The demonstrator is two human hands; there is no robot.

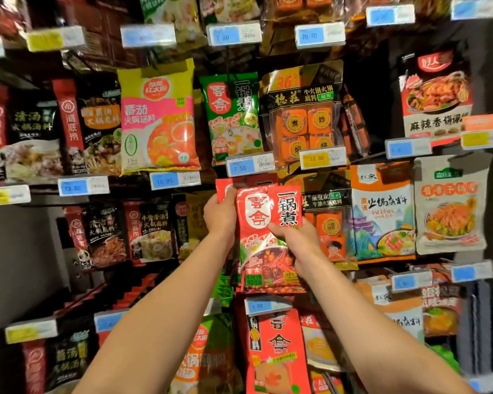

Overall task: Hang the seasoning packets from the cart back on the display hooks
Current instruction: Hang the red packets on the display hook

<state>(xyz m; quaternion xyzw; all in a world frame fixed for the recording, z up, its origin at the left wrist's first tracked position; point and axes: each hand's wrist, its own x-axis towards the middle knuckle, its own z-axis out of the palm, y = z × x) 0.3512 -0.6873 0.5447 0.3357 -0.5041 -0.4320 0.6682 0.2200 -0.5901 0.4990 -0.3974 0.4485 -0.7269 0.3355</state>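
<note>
Two hands meet on one red seasoning packet (264, 237) at the display wall, as I read it from the head camera, the only view I have. My left hand (219, 214) grips the packet's upper left edge, fingers (211, 211) curled around toward its back and thumb lying on its front beside the white emblem. My right hand (299, 240) pinches it at mid-height from the right side, thumb pressed across the printed face, the other fingers hidden behind the foil. At least one more red packet peeks out just behind and left of the one held, beyond my left fingertips; whether it already hangs on a hook I cannot tell. The packet's top edge sits directly under a blue price tag (249, 165), above my left fingers, and a green packet (229, 118) of the same brand hangs higher still. The hook itself is hidden behind the packet, and the cart is out of frame. I judge this to be the hanging step, near its end: the packet is raised to its row but not visibly threaded. Next, I would align the hole in its top strip with the hook's tip and slide it back before letting go.
</note>
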